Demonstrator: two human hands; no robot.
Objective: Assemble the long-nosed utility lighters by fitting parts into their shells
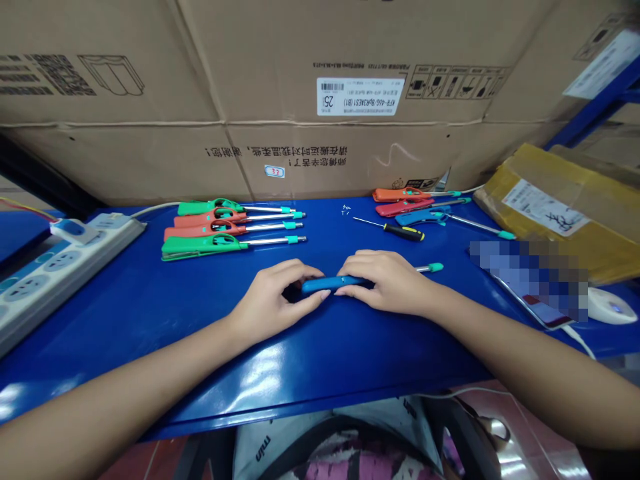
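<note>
A big cardboard box [275, 60] walls the far side of the blue table [400, 360], contents hidden. A taped package [603, 207] sits far right, contents also hidden; a power strip [87, 267] lies left, holding a plug [75, 231]. At the table's middle, left hand [273, 293] and right hand [390, 280] pinch a blue lighter [323, 285] between thumbs and fingers. Beyond lies a screwdriver [404, 232].

The bench [345, 353] was blue; so was the green-tipped lighter [323, 284] nearest its front edge. The screwdriver handle [403, 231] was black-and-yellow.
</note>
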